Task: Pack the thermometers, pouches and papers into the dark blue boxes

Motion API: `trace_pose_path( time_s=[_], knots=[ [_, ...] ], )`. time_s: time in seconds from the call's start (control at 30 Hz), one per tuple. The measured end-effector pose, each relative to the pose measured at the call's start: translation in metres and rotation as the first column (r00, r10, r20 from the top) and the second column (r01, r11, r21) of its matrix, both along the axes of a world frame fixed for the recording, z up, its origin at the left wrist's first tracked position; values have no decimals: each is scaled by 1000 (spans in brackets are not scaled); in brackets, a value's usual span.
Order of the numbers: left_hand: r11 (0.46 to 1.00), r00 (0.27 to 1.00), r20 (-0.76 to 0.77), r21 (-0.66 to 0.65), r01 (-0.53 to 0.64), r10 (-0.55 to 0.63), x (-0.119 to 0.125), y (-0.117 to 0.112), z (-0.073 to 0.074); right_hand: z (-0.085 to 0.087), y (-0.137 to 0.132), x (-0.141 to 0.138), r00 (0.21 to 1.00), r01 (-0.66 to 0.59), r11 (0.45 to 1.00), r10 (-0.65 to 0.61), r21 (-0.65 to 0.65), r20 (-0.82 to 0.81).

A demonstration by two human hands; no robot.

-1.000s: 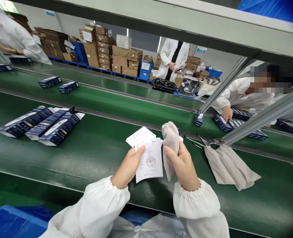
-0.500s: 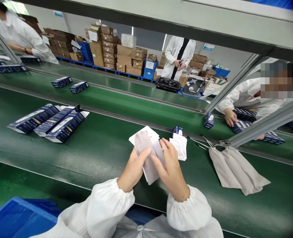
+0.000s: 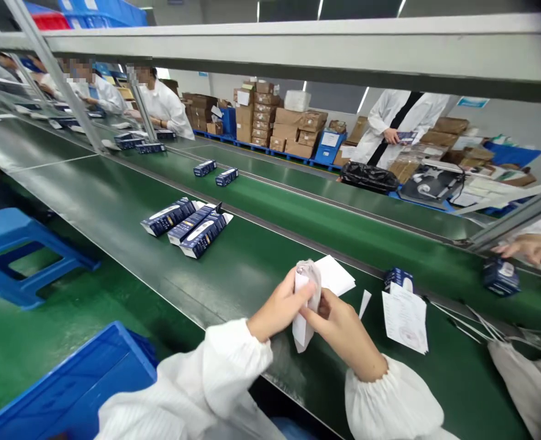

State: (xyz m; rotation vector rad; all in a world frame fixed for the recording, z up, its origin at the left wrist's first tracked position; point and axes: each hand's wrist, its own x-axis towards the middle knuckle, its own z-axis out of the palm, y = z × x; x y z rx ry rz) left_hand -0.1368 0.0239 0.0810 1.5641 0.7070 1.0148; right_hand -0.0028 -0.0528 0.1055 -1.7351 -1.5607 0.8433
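Observation:
Both my hands grip a small grey cloth pouch (image 3: 307, 282) together with a folded white paper (image 3: 337, 275) above the green conveyor belt (image 3: 233, 269). My left hand (image 3: 279, 308) pinches the pouch's left side with thumb on top. My right hand (image 3: 338, 327) closes on its right side from below. A printed white leaflet (image 3: 405, 319) lies on the belt just right of my hands, beside a small dark blue box (image 3: 398, 279). Three long dark blue boxes (image 3: 187, 223) lie side by side farther left on the belt.
More grey pouches (image 3: 522, 382) with drawstrings lie at the right edge. A blue bin (image 3: 68, 391) sits at my lower left and a blue stool (image 3: 18, 250) stands on the floor. People in white coats work along the belts; cardboard cartons (image 3: 279, 125) are stacked behind.
The view has swung left. The pouch and paper now sit folded together between both hands, and the leaflet lies on the belt to the right.

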Motion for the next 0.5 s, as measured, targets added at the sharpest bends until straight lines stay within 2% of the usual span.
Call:
trace_pose_path(
  time_s=[0.03, 0.07, 0.17, 0.2, 0.23, 0.3, 0.37, 0.43, 0.5],
  knots=[
    [987, 985, -144, 143, -78, 99, -13, 21, 5, 0, 3, -1, 999, 7, 1000, -7, -7, -42],
    [925, 908, -299, 327, -192, 294, -28, 44, 10, 0, 5, -1, 996, 23, 1000, -24, -11, -88],
    [794, 739, -341, 439, -422, 581, -89, 114, 13, -5, 5, 2, 977, 96, 995, -101, -37, -186],
    [697, 554, -436, 553, -457, 709, -110, 132, 10, -8, 4, 4, 972, 122, 991, -129, -45, -196],
    [659, 416, -512, 625, -419, 751, -128, 147, 5, -11, 3, 6, 968, 142, 989, -149, -52, -199],
    [659, 271, -601, 678, -326, 752, -153, 163, -6, -16, 2, 9, 966, 158, 986, -167, -59, -199],
    [695, 261, -644, 659, -288, 719, -161, 161, -15, -18, 3, 12, 967, 156, 986, -164, -57, -195],
    [710, 285, -651, 639, -295, 704, -150, 144, -18, -15, 4, 15, 966, 155, 987, -161, -48, -202],
    [713, 400, -591, 611, -344, 700, -123, 111, -15, -7, 4, 18, 958, 166, 986, -163, -8, -234]
  ],
)
